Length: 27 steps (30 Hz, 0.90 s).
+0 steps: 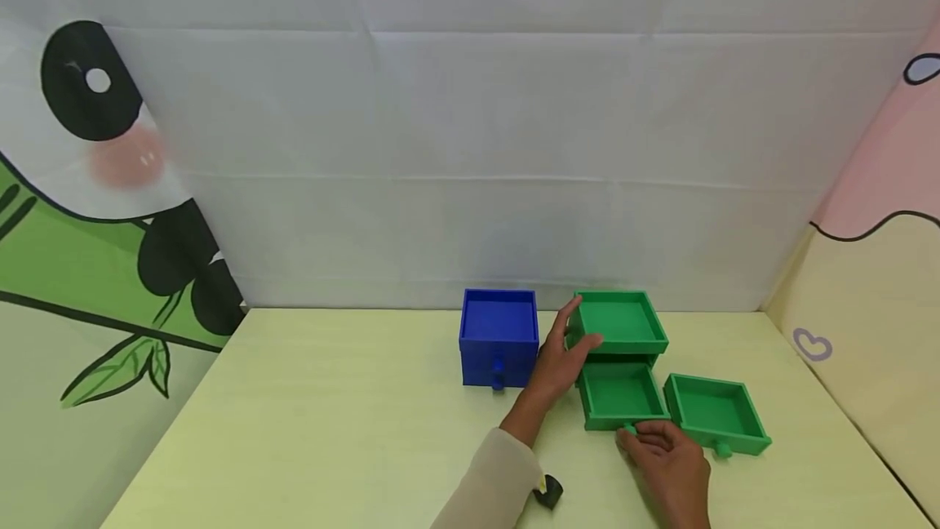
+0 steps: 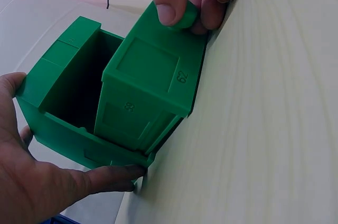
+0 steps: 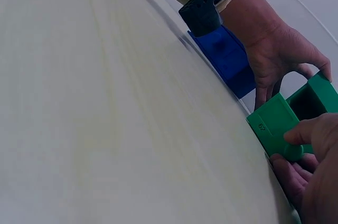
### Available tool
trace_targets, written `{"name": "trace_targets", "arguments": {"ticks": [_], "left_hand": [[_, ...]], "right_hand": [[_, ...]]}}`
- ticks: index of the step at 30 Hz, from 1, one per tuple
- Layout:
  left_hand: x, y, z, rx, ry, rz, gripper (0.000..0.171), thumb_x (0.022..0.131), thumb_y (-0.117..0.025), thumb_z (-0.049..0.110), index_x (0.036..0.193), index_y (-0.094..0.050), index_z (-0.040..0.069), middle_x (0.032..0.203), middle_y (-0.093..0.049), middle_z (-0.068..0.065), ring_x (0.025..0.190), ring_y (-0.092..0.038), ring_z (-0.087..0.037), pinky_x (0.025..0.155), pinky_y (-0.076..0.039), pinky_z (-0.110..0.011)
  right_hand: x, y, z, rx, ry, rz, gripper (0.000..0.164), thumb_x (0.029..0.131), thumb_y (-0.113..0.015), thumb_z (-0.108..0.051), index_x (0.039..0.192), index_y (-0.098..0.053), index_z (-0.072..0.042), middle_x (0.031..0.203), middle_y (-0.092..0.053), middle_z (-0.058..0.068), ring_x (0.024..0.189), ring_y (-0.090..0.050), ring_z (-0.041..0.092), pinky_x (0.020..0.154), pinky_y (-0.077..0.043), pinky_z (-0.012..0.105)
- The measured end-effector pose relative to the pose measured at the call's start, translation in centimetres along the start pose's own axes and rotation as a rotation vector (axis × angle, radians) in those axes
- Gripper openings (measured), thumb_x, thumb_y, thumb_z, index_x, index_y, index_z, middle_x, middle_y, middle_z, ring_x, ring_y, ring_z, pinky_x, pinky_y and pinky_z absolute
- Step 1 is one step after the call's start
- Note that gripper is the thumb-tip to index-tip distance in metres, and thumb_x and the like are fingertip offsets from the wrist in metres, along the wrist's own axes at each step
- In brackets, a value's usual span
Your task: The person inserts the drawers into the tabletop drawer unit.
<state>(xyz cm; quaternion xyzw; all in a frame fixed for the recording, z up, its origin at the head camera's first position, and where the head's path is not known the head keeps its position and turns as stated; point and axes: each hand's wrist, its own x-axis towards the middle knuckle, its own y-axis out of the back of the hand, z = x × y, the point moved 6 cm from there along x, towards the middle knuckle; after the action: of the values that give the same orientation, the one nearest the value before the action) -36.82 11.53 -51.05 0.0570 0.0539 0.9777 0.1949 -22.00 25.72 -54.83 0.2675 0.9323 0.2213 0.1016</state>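
My left hand (image 1: 558, 362) grips the left side of a green box cabinet (image 1: 620, 322), thumb at its top and fingers down along the wall. A green drawer (image 1: 624, 395) juts from the cabinet's front, its inside bare. With thumb and fingertips my right hand (image 1: 670, 464) pinches that drawer's round knob (image 2: 186, 18). Over the drawer, the dark hollow of the cabinet (image 2: 84, 94) shows in the left wrist view. To the right lies a separate green drawer (image 1: 716, 408) on the table, its own knob toward me.
A blue box cabinet (image 1: 499, 337) with a front knob stands just left of my left hand. The pale table (image 1: 330, 415) meets a white cloth wall (image 1: 441, 145) behind the boxes. A small black device (image 1: 548, 492) sits at my left wrist.
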Motion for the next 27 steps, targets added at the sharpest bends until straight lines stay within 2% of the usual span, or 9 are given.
{"name": "trace_targets", "arguments": {"ticks": [15, 20, 27], "left_hand": [[0.0, 0.0, -0.3, 0.013, 0.004, -0.005, 0.06, 0.098, -0.057, 0.049, 0.151, -0.028, 0.052, 0.162, -0.026, -0.004, 0.146, -0.028, -0.037, 0.103, -0.038, -0.063], [0.1, 0.0, -0.2, 0.007, -0.001, 0.002, 0.06, 0.098, -0.057, 0.049, 0.151, -0.028, 0.052, 0.162, -0.026, -0.004, 0.146, -0.028, -0.037, 0.103, -0.037, -0.063], [0.1, -0.1, -0.1, -0.001, 0.01, 0.009, 0.06, 0.097, -0.058, 0.049, 0.15, -0.029, 0.053, 0.161, -0.029, -0.005, 0.145, -0.03, -0.037, 0.102, -0.039, -0.062]], "right_hand": [[0.6, -0.4, -0.1, -0.002, 0.018, 0.01, 0.032, 0.086, -0.079, -0.022, 0.104, -0.068, 0.002, 0.092, -0.074, 0.013, 0.078, -0.072, 0.016, 0.063, -0.054, 0.02], [0.9, -0.3, -0.3, 0.007, 0.037, 0.002, 0.035, 0.086, -0.08, -0.024, 0.105, -0.068, 0.003, 0.092, -0.074, 0.013, 0.078, -0.071, 0.014, 0.063, -0.054, 0.02], [1.1, -0.4, -0.7, 0.023, 0.061, 0.012, 0.029, 0.086, -0.08, -0.019, 0.104, -0.07, 0.002, 0.092, -0.075, 0.013, 0.075, -0.07, 0.006, 0.064, -0.055, 0.019]]}}
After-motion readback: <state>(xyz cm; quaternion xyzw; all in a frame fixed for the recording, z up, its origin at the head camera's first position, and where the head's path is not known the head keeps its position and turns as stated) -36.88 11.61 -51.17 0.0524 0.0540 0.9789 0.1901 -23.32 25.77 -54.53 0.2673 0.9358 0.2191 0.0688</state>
